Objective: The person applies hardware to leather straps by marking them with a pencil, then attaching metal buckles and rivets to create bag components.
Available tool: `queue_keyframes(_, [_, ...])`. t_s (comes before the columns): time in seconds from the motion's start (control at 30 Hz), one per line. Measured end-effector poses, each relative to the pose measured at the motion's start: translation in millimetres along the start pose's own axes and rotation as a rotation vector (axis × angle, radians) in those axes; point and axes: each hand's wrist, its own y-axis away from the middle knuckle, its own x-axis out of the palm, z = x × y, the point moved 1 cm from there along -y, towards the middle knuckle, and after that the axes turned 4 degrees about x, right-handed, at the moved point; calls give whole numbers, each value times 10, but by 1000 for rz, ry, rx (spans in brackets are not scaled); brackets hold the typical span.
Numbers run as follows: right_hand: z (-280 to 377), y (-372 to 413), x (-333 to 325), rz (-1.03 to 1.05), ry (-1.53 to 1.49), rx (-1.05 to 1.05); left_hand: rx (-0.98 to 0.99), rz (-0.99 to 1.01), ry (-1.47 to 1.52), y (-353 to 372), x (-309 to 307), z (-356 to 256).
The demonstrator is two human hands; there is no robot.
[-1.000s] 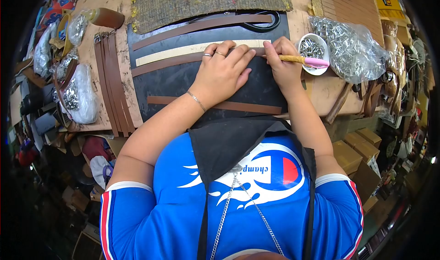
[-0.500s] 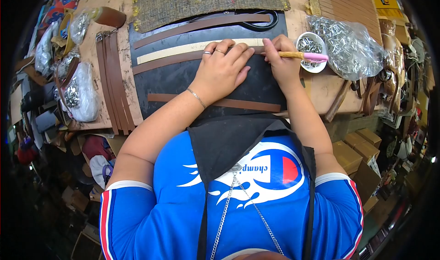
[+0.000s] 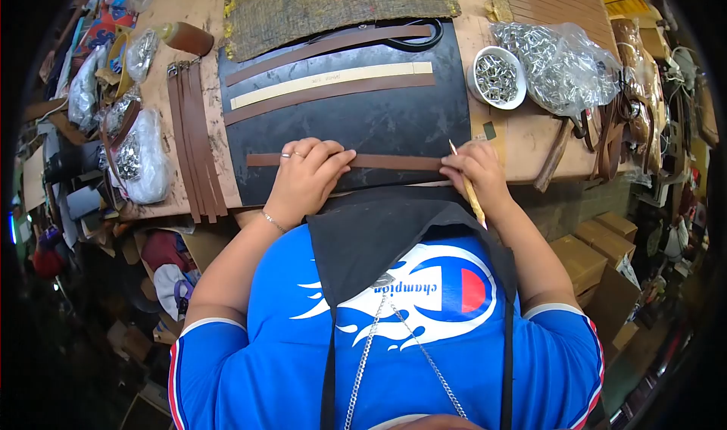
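Along the near edge of the black mat (image 3: 379, 127) lies the brown leather strap (image 3: 394, 162). The left hand (image 3: 307, 174) presses it flat, fingers spread. The right hand (image 3: 475, 171) pinches a pencil (image 3: 469, 195) at the strap's right end. Firm, even pressure would likely stop the strap sliding. Other straps (image 3: 333, 89) lie toward the mat's far edge.

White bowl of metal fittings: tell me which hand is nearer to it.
Right. The right hand, gripping a pencil at the end of the brown strap, sits nearer the person, almost directly in line with the white bowl. The left hand presses the strap much farther left.
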Motion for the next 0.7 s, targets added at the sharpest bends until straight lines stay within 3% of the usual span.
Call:
queue_keyframes(0.17, [-83, -391, 200, -261, 76, 54, -86, -38, -78, -226, -20, 135])
queue_keyframes(0.43, [-159, -750, 272, -290, 23, 16, -178, -174, -180, -395, -14, 396])
queue_keyframes(0.7, [-140, -814, 244, -328, 11, 32, -124, -127, -198, -459, 60, 252])
